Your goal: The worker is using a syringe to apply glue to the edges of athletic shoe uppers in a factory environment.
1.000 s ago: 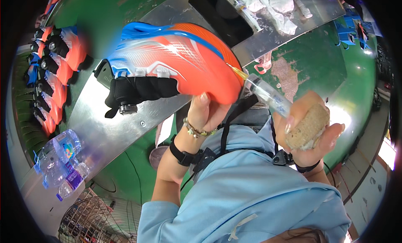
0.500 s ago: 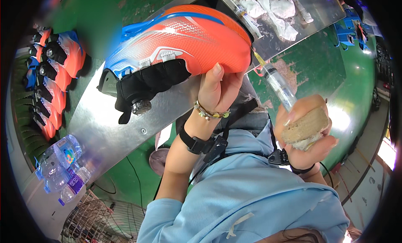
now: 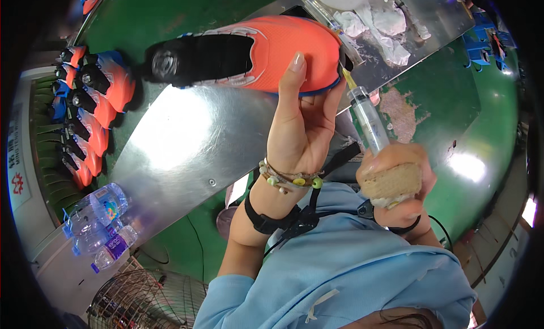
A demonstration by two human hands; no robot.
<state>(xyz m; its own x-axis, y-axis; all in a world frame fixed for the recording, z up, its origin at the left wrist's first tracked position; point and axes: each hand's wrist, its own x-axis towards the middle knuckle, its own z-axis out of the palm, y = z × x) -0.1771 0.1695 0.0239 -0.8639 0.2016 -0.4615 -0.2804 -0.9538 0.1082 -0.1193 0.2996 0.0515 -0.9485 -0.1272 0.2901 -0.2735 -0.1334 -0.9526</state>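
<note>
Shoe [image 3: 283, 51] at 12 o'clock just rolled from side-on to top-up, likely exposing different edge to the yellow tip [image 3: 349, 79], left hand [image 3: 301, 122] pinching its toe, right hand [image 3: 396, 164] at 3 gripping syringe [image 3: 369, 122] plus tan block [image 3: 392, 182].

Shoe [image 3: 275, 51]: orange, black-topped, held level, toe rightward.
Syringe [image 3: 369, 124]: clear, tilted, yellow tip at the toe's edge.
Block [image 3: 392, 183]: tan, gripped beside the syringe.

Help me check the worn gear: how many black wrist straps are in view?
2: the left wrist strap, beside the beaded bracelets; the right wrist strap, partly hidden below the right hand.
</note>
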